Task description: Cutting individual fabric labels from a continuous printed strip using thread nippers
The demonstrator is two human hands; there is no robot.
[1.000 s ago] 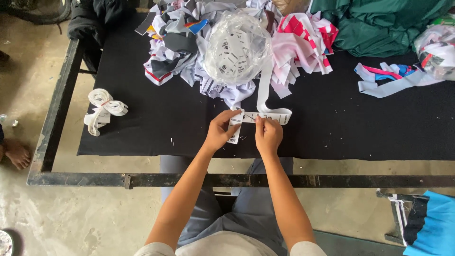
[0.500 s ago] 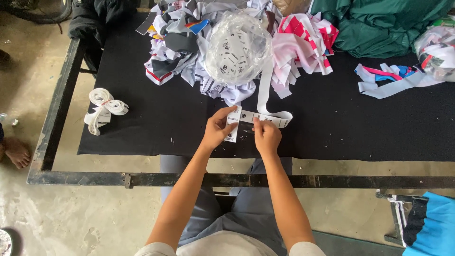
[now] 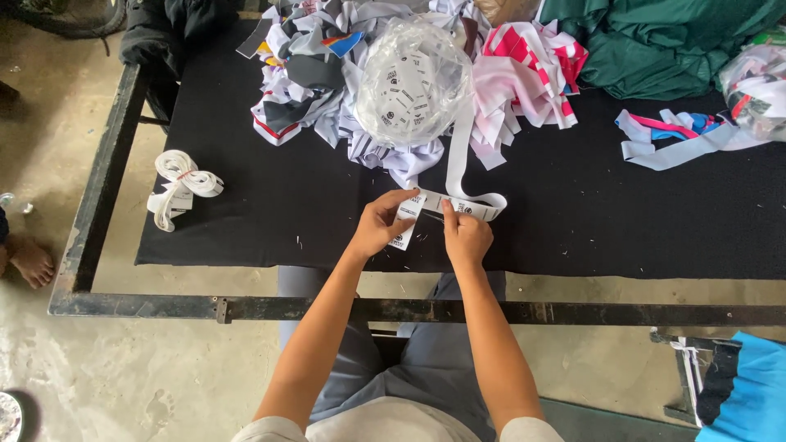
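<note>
White label strip (image 3: 458, 176) runs from clear bag of labels (image 3: 413, 82) down to black table mat (image 3: 589, 221), looped end near front edge. Left hand (image 3: 378, 225) pinches a hanging label piece, right hand (image 3: 467, 237) fingers closed on strip. Tied white bundle (image 3: 180, 184) well left; fabric scraps pile (image 3: 524, 78) behind.

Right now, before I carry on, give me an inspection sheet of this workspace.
Surface: black cloth on a dark metal-framed table.
Job's things: white label strip, running from the clear bag of labels to both hands.
Clutter: heap of fabric strips, tied white bundle, green cloth, loose strips, second bag.
Grippers: left hand and right hand pinch the strip.
Cables: nothing seen.
Surroundings: concrete floor, another person's bare foot, blue item.
</note>
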